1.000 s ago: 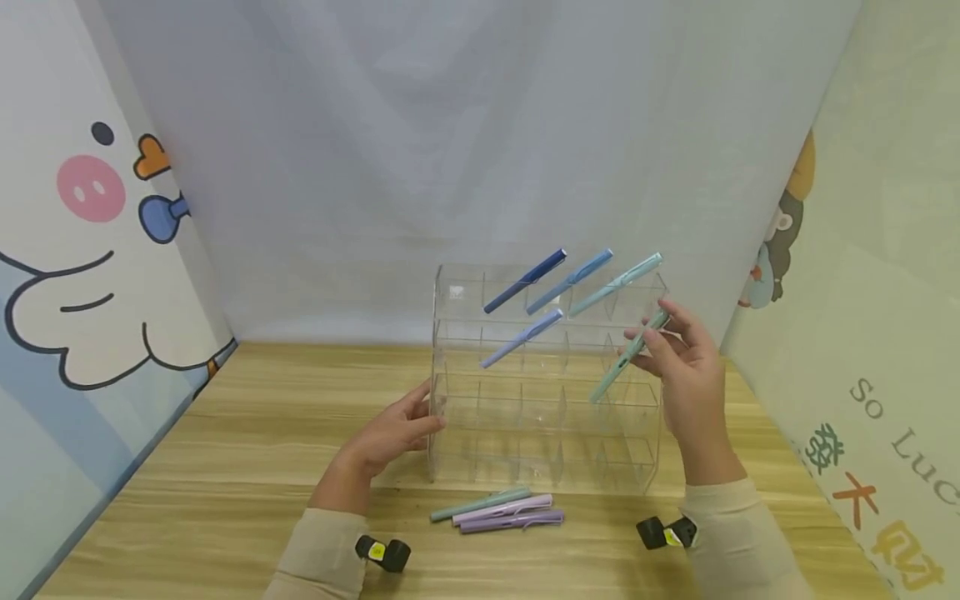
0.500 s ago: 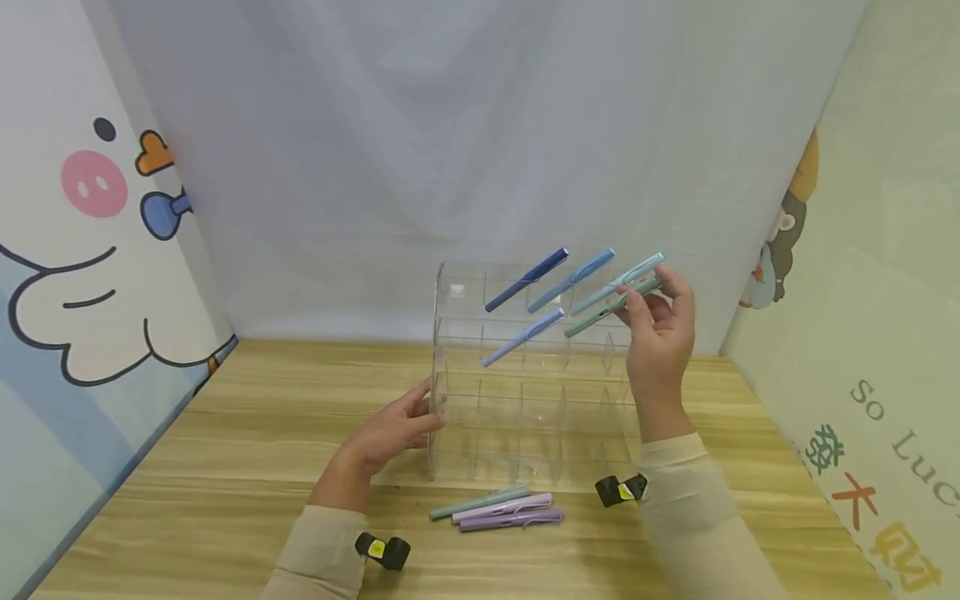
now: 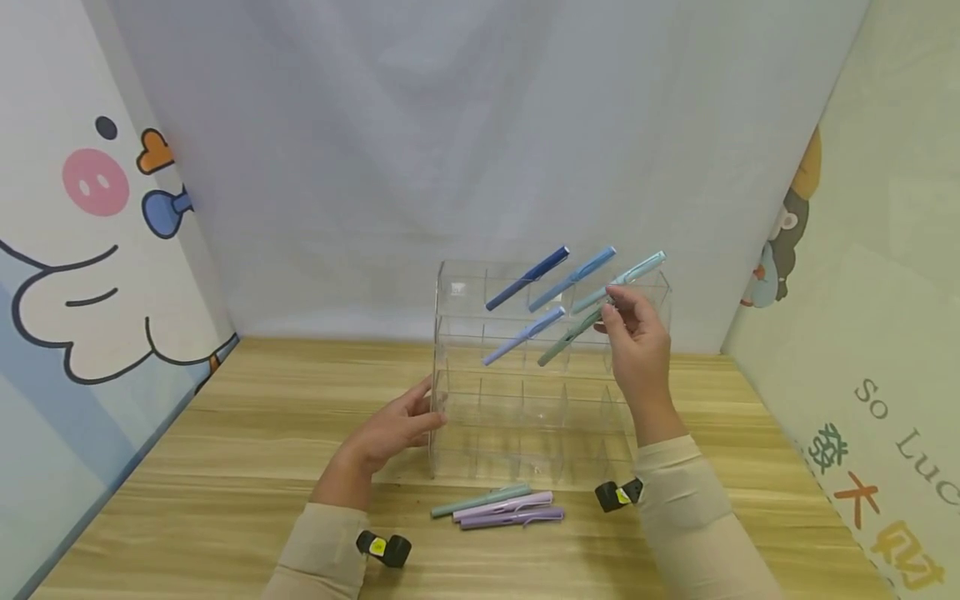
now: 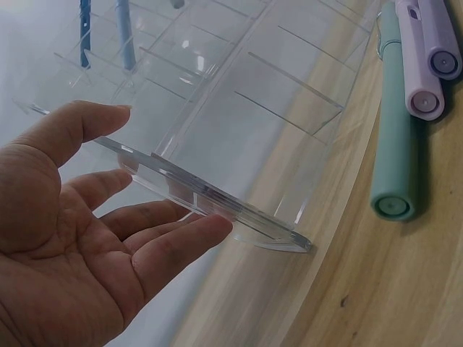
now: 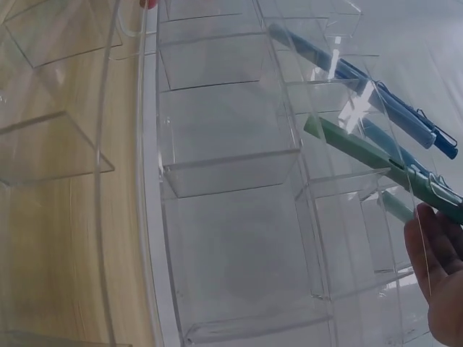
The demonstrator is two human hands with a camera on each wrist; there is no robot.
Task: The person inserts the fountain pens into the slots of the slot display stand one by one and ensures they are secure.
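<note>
A clear acrylic pen rack with tiered compartments stands on the table. My left hand holds its left side panel, the thumb at the front edge and the fingers against the outer face. Between thumb and fingers my right hand pinches a green pen; its lower end slants down to the second tier, beside a lavender-blue pen. In the top tier lean a dark blue pen, a mid-blue pen and a pale aqua pen, the last partly hidden by my right hand.
In front of the rack, a green pen, a pale pink-lilac pen and a purple pen lie side by side on the wooden table. A grey-white curtain hangs behind. Printed panels flank both sides.
My right hand has carried the green pen leftward from the rack's right side, first up and then down to the second tier. The left hand has stayed at the side panel.
</note>
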